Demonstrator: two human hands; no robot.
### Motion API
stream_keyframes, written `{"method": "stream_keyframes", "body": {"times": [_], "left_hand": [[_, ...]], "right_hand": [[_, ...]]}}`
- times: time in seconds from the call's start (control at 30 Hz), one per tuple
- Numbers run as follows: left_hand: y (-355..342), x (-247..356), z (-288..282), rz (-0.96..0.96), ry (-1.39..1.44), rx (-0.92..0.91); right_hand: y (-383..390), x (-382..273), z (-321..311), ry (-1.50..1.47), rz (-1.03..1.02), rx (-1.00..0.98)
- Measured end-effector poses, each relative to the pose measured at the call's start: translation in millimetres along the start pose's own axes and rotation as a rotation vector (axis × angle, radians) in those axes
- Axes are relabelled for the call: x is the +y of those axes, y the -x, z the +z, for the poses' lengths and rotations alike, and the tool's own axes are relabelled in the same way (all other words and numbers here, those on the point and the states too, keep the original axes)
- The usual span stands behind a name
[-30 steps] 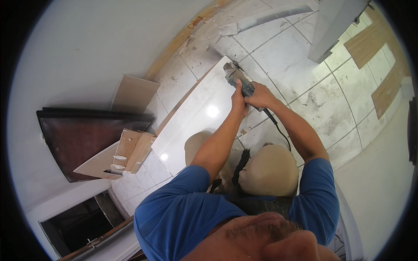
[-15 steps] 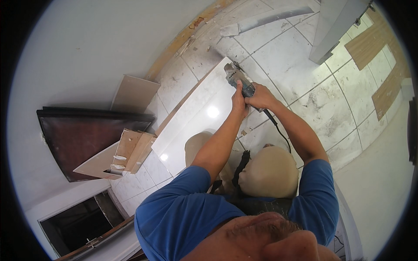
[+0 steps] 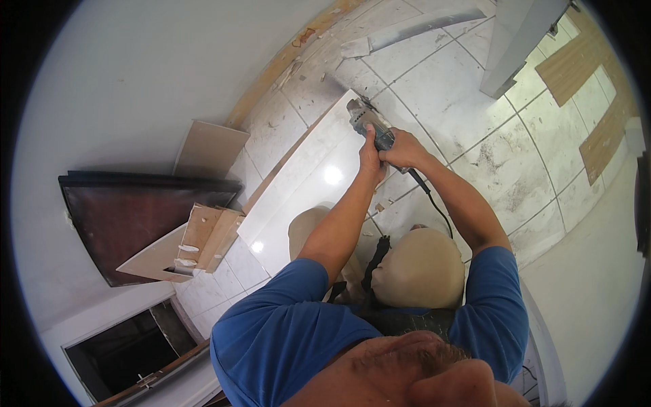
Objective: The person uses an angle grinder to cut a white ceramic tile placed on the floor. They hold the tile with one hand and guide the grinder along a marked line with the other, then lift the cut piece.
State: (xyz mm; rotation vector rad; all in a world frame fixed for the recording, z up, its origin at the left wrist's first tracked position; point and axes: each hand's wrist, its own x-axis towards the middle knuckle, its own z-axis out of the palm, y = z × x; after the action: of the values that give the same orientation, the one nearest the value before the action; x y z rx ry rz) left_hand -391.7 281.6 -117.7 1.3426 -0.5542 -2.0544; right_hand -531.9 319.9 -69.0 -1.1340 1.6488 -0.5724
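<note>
An angle grinder [image 3: 367, 123], grey at its head and dark on its body, lies at the far right edge of a long glossy white slab [image 3: 308, 180]. My left hand [image 3: 371, 152] grips the tool, its thumb up along the body. Close beside it, my right hand [image 3: 405, 149] wraps round the rear of the same grinder. From the back end a black cord [image 3: 432, 197] runs down past my right forearm. The disc is mostly hidden at the slab's edge. My left knee [image 3: 310, 225] is next to the slab.
Dark panels [image 3: 142, 217] and wooden offcuts [image 3: 203, 237] lean by the left wall. A long curved strip [image 3: 420, 32] lies at the back on dusty floor tiles [image 3: 495, 146]. Wood-look boards [image 3: 576, 68] are at the far right, near a grey upright panel [image 3: 522, 41].
The view has shifted very slightly. Both hands keep their hold on the grinder at the slab's edge, with barely any visible movement.
</note>
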Motion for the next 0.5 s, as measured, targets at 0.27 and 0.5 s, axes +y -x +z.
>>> {"method": "stream_keyframes", "body": {"times": [0.27, 0.5], "left_hand": [[0.9, -0.2, 5.0, 0.019, -0.005, 0.017], [6.0, 0.9, 6.4, 0.038, -0.014, 0.029]], "right_hand": [[-4.0, 4.6, 2.6, -0.005, -0.010, 0.020], [1.6, 0.7, 2.1, -0.004, -0.017, 0.029]]}}
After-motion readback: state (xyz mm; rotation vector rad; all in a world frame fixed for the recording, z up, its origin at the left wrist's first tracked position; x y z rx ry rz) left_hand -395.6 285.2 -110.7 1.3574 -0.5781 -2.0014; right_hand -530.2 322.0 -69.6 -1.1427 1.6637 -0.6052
